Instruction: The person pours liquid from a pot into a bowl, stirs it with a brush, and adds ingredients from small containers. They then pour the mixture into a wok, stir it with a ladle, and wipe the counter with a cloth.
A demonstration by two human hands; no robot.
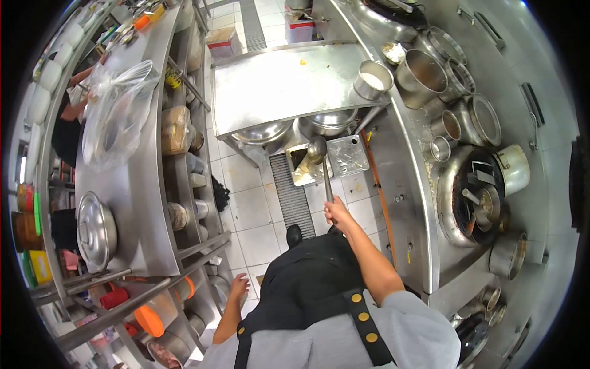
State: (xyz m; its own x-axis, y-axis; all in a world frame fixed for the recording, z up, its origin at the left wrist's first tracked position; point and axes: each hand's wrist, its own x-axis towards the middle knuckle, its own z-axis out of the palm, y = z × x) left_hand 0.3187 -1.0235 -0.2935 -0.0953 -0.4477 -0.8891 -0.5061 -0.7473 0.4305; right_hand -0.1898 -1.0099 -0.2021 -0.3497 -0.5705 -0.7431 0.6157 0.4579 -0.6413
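Holding the ladle (318, 150) well calls for a firm grip and level bowl: the right hand (337, 212) has its fingers closed round the handle, bowl over two trays (350, 161). The left hand (240, 286) has fingers loosely curled, seemingly empty. Count one ladle, two trays and one pot (370, 91) on the surface (270, 89).

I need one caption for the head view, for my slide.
The right hand holds a ladle before a steel table with a pot on it; the left hand is empty.
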